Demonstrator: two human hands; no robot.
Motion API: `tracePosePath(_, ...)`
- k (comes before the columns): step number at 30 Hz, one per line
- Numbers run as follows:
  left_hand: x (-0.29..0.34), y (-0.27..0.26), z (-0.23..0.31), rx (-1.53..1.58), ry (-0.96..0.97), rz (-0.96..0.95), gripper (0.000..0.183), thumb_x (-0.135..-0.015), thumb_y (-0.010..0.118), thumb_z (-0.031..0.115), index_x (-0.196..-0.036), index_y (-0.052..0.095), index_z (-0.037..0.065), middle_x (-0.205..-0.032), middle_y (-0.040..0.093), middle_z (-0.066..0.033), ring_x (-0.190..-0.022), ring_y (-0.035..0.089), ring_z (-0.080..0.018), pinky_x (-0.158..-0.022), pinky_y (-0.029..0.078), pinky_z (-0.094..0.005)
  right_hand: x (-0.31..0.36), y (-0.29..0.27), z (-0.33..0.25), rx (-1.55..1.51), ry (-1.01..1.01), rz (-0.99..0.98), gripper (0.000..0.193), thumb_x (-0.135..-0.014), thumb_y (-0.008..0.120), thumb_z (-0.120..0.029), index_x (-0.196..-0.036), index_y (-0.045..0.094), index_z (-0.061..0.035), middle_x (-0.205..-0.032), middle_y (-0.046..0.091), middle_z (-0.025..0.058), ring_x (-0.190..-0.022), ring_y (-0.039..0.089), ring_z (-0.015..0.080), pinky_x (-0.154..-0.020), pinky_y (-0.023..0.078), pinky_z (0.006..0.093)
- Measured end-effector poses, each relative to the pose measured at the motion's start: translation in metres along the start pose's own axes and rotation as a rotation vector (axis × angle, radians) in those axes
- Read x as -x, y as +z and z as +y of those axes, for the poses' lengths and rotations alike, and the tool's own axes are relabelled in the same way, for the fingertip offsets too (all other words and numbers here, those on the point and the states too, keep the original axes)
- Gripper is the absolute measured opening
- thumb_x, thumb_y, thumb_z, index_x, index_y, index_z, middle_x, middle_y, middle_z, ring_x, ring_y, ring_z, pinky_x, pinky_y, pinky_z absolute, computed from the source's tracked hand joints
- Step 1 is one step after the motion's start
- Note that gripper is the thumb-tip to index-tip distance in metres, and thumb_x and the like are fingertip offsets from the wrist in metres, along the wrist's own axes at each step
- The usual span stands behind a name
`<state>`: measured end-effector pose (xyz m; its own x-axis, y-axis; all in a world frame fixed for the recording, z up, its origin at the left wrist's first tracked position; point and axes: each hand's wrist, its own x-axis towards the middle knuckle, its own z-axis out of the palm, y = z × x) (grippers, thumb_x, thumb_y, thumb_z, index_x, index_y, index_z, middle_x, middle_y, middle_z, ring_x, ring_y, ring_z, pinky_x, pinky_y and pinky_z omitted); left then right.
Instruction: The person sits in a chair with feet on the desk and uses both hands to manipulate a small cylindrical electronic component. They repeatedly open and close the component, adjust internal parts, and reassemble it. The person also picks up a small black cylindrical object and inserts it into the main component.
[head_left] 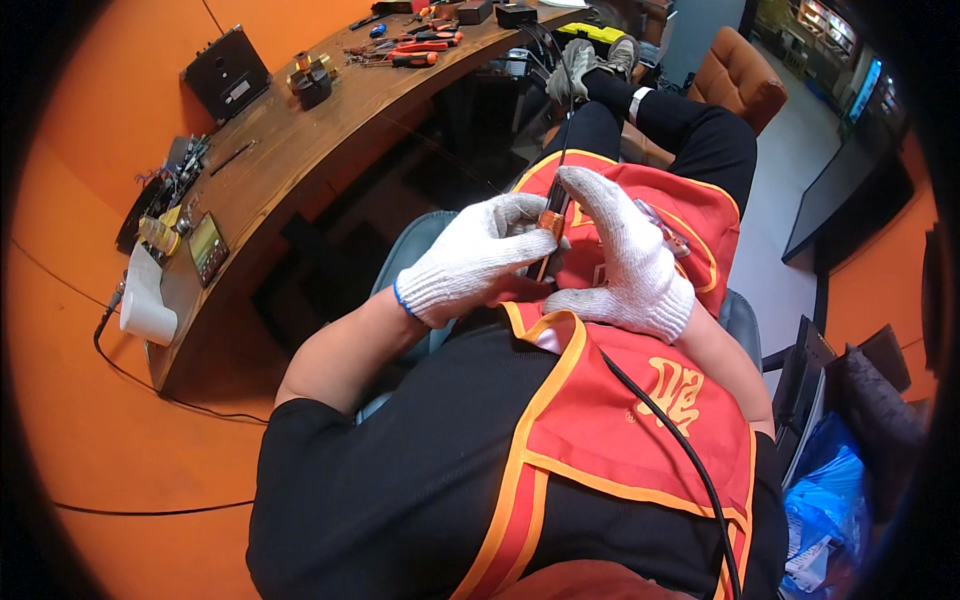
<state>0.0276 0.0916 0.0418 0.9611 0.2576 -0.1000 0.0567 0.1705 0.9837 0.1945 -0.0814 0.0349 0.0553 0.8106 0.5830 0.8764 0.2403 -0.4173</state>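
Both my hands wear white knitted gloves and meet above my lap. Between the thumb and fingers of my left hand [480,250] is a small copper-coloured piece [551,224], which looks like a wire coil. A dark, narrow strip rises from its upper end, and a thin length shows below it. To its right, my right hand [630,260] curves with thumb and fingers spread apart; I see nothing gripped in it. Under the hands lies the red apron [705,210] with yellow edging. A small shiny item [668,232] rests on it behind my right hand, partly hidden.
A curved wooden desk [330,130] runs along the left, carrying red-handled pliers [415,50], a black box [228,75], a tape roll [312,85], a multimeter-like device [205,248] and a white paper roll [148,305]. A brown chair [740,80] stands ahead; a black cable [680,440] crosses my chest.
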Motion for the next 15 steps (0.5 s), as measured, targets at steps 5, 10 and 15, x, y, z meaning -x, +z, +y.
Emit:
tracePosePath(5, -0.006, 0.014, -0.003, -0.071, 0.03, 0.048, 0.042, -0.1, 0.075, 0.017, -0.136, 0.061, 0.001, -0.116, 0.071, -0.0094, -0.101, 0.073, -0.0178, -0.092, 0.059, -0.0331, -0.004, 0.002, 0.0, 0.084, -0.059, 0.075, 0.102, -0.073, 0.101, -0.033, -0.156, 0.051, -0.0044, -0.15, 0.059, 0.023, -0.137, 0.06, 0.0434, -0.115, 0.051, 0.0499)
tracePosePath(10, -0.006, 0.015, -0.001, 0.097, -0.003, -0.04, 0.051, -0.103, 0.075, 0.022, -0.145, 0.056, 0.002, -0.127, 0.072, -0.0136, -0.111, 0.074, -0.0233, -0.1, 0.06, -0.0364, 0.001, 0.002, 0.005, 0.056, -0.069, 0.172, 0.102, -0.069, 0.103, -0.035, -0.153, 0.055, -0.004, -0.146, 0.061, 0.0242, -0.134, 0.063, 0.0438, -0.113, 0.053, 0.049)
tracePosePath(15, -0.01, 0.01, -0.001, 0.474, -0.021, -0.301, 0.059, -0.108, 0.07, 0.027, -0.158, 0.049, 0.005, -0.14, 0.07, -0.0184, -0.122, 0.073, -0.0306, -0.109, 0.059, -0.0455, 0.004, 0.006, 0.013, -0.102, -0.127, 0.236, 0.11, -0.065, 0.106, -0.04, -0.153, 0.054, -0.0006, -0.144, 0.062, 0.0237, -0.133, 0.065, 0.0414, -0.113, 0.054, 0.0476)
